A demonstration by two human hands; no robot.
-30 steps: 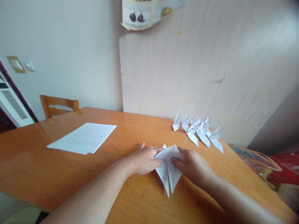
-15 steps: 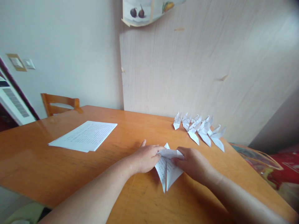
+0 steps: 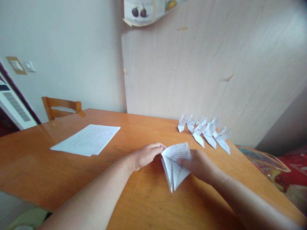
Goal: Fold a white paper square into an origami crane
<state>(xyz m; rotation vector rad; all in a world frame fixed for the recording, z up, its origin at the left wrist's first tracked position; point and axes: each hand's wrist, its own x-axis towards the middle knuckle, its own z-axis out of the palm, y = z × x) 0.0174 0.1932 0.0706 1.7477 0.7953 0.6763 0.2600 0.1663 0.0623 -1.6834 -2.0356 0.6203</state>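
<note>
A folded sheet of printed paper (image 3: 178,159) is between my hands above the wooden table, its upper part opened out and two narrow points hanging toward me. My right hand (image 3: 202,164) grips its right side, thumb across the front and fingers behind. At its upper left corner, my left hand (image 3: 148,155) has its fingers closed together on the edge; the fingertips are partly hidden by the paper. Several folded paper birds (image 3: 209,132) stand in a group beyond my right hand.
A stack of printed sheets (image 3: 87,140) lies on the left of the table (image 3: 134,134). A wooden chair (image 3: 62,107) stands past the far left edge. The wall panel (image 3: 168,73) rises behind the table; red and clear items (image 3: 285,166) are beyond its right edge.
The upper part of the folded paper has opened and lifted, showing more print. My left hand has moved slightly left and up, from across the paper to its left corner.
</note>
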